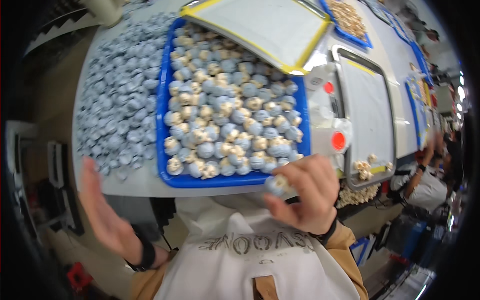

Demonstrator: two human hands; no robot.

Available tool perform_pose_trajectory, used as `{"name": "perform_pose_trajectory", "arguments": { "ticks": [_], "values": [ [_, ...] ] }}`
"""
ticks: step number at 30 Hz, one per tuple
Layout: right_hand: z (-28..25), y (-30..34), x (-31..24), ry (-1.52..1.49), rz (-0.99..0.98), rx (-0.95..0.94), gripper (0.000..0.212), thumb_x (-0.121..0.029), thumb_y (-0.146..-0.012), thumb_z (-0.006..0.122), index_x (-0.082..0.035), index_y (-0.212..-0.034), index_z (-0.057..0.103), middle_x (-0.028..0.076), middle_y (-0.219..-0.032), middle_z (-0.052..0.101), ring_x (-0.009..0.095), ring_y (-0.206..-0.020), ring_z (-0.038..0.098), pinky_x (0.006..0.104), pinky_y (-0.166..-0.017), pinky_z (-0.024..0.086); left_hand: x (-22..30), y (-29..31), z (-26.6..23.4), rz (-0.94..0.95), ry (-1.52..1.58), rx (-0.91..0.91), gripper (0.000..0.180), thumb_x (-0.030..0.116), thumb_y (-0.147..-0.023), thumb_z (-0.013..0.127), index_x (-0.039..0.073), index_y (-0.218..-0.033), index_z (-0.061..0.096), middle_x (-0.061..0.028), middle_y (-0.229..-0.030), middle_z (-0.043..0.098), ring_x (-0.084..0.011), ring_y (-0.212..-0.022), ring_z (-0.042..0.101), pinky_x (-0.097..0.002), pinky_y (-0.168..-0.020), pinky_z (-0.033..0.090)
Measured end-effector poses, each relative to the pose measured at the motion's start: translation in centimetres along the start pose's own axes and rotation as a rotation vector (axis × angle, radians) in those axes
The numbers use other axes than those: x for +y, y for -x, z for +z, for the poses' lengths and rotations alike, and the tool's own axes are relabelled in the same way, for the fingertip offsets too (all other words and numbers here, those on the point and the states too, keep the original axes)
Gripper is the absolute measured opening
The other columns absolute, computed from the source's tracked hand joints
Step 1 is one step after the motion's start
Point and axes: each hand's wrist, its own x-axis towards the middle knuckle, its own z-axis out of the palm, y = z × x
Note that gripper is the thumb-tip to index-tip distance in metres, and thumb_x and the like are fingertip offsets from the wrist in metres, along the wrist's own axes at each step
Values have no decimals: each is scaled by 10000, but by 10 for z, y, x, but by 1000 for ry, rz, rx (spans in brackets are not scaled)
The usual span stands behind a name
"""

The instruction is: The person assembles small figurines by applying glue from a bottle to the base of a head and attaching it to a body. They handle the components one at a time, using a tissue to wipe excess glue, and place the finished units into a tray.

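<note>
Between the thumb and fingers of my right hand (pixel 307 195) is a small ball-shaped piece (pixel 276 185), part grey-blue and part cream. My hand holds it just off the near right corner of a blue tray (pixel 225 182). Many like pieces (pixel 215 110), grey-blue with knobbly cream parts, fill that tray. My left hand (pixel 106 215) hangs at the table's near left edge, its fingers stretched out and slightly blurred, holding nothing. Closest to it spreads a wide heap of small grey-blue cup-like pieces (pixel 120 100).
A yellow-taped, white-lined tray (pixel 265 27) overlaps the blue tray's far side. At right stand containers with red tops (pixel 338 141) and a metal-rimmed tray (pixel 370 110) with cream clusters (pixel 364 170). More cream pieces (pixel 357 195) lie below it. Another person (pixel 425 185) works farther right.
</note>
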Motion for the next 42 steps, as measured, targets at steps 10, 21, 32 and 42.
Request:
{"name": "perform_pose_trajectory", "arguments": {
  "ticks": [10, 21, 32, 42],
  "values": [
    [6, -2, -14, 94, 226, -61, 637, -63, -689, 700, 16, -1274, 460, 226, -1289, 403, 359, -1145, 433, 405, -930, 344, -89, -4, -55, -64, -853, -125, 883, 383, -649, 765, 34, -1327, 321, -213, -1336, 309, -387, -1212, 341, -458, -1009, 269],
    [-132, 73, 82, 327, 917, 366, 268, -63, -815, 590, 4, -1075, 604, 85, -879, 648, 145, -710, 572, 266, -624, 435, -136, 14, -65, 0, -797, 63, 293, 95, -872, 564, -18, -1131, 487, -143, -1080, 525, -261, -987, 494, -338, -904, 373],
    [-123, 122, 127, 377, 784, -70, 241, -42, -781, 622, -12, -1020, 627, 125, -877, 597, 204, -681, 571, 296, -625, 461, -126, 3, -53, 179, -867, 110, 148, 64, -858, 569, -28, -974, 571, -131, -958, 545, -263, -891, 530, -364, -775, 425],
    [-123, 121, 120, 347, 757, 121, 218, 11, -835, 546, -13, -1040, 617, 74, -949, 502, 118, -724, 518, 221, -603, 425, -118, 5, -52, 210, -840, 167, 123, 17, -815, 578, -32, -919, 535, -131, -943, 501, -283, -896, 497, -376, -804, 400]
  ]
}}
